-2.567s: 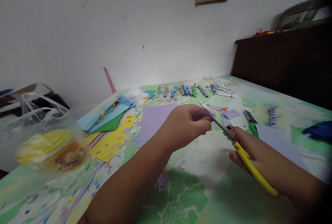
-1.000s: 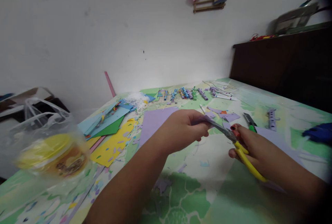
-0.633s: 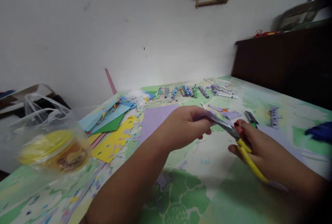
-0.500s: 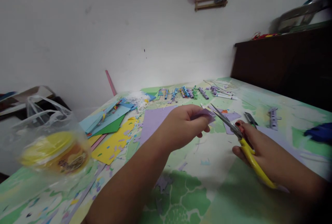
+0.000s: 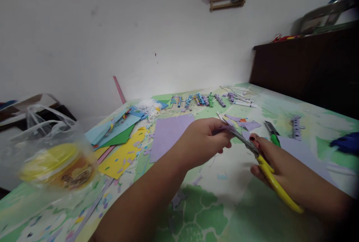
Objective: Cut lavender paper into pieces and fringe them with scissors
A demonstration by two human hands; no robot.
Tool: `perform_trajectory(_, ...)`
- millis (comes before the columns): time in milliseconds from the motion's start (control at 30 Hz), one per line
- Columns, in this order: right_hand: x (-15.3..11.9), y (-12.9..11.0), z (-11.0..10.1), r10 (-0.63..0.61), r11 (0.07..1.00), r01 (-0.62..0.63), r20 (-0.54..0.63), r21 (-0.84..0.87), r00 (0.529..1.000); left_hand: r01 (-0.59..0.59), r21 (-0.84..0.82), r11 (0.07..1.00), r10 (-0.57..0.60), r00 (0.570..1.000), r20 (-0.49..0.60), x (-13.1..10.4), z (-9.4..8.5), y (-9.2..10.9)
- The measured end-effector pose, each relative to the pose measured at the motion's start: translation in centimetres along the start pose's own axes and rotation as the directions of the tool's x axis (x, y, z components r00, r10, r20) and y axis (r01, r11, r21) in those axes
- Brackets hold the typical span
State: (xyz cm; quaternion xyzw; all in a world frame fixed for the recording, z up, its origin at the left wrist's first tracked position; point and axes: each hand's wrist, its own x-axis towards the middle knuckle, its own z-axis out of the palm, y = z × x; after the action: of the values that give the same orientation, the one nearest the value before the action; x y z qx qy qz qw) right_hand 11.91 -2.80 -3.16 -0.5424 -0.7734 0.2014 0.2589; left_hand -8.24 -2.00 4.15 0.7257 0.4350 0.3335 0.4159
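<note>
Between the thumb and fingers of my left hand (image 5: pixel 206 141) is a small piece of purple craft foam or paper (image 5: pixel 224 128), mostly covered by the fingers. My right hand (image 5: pixel 276 159) is closed round yellow-handled scissors (image 5: pixel 266 171). Their metal blades point left and meet the edge of the purple piece beside my left fingertips. A larger purple sheet (image 5: pixel 168 133) lies on the table behind my left forearm. Purple offcuts (image 5: pixel 249 125) lie beyond the blades.
A green utility knife (image 5: pixel 273 135) and a punched purple roll (image 5: pixel 296 128) lie at right. Several coloured rolls (image 5: pixel 200 100) line the back. White string (image 5: pixel 150 108) and a yellow sheet (image 5: pixel 123 158) are at left, with a bagged yellow-lidded tub (image 5: pixel 61 165).
The scissors have moved left, and their blades now reach the purple piece in my left hand. The blades look closer together than before. My left hand has shifted slightly right and down.
</note>
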Motion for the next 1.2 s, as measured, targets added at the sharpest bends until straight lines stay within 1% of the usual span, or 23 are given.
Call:
perform_trajectory(167, -0.1, 0.2, 0.1, -0.029, 1.000, 0.029, -0.004, 0.001, 1.000, -0.050, -0.010, 0.999, 0.049, 0.999, -0.014, 0.0, 0.2, 0.0)
perform_trajectory(333, -0.1, 0.3, 0.0, -0.005, 1.000, 0.005, -0.011, -0.003, 1.000, -0.085, -0.043, 0.995, 0.082, 0.995, -0.055, -0.1, 0.5, 0.0)
perform_trajectory(467, -0.1, 0.2, -0.1, 0.003, 0.999, -0.003, 0.004, -0.038, 1.000, -0.077, -0.016, 0.997, 0.076, 0.995, -0.066, -0.2, 0.5, -0.1)
perform_trajectory(567, -0.1, 0.0, -0.1, 0.000, 0.998, -0.001, -0.010, -0.063, 1.000, -0.066, 0.010, 0.998, 0.067, 0.994, -0.081, -0.3, 0.7, -0.2)
perform_trajectory(700, 0.0, 0.0, -0.1, 0.009, 0.995, -0.013, -0.047, -0.096, 0.999, -0.064, -0.033, 0.997, 0.060, 0.993, -0.101, -0.2, 1.0, -0.4)
perform_trajectory(833, 0.1, 0.1, 0.0, -0.004, 0.996, 0.001, -0.033, -0.084, 0.999, -0.071, -0.048, 0.996, 0.066, 0.993, -0.101, 0.0, 1.1, -0.4)
perform_trajectory(1000, 0.1, 0.3, 0.0, 0.012, 0.999, -0.012, 0.004, -0.044, 1.000, -0.070, -0.002, 0.998, 0.070, 0.994, -0.079, -0.1, 0.6, 0.0)
perform_trajectory(1100, 0.2, 0.4, -0.1, 0.033, 0.998, -0.032, 0.011, -0.053, 0.999, -0.029, -0.048, 0.998, 0.028, 0.999, -0.024, -0.2, 0.3, 0.2)
perform_trajectory(1200, 0.3, 0.6, -0.2, 0.018, 0.996, -0.017, 0.011, -0.085, 1.000, 0.031, -0.094, 0.995, -0.027, 0.999, 0.046, -0.2, -0.1, 0.4)
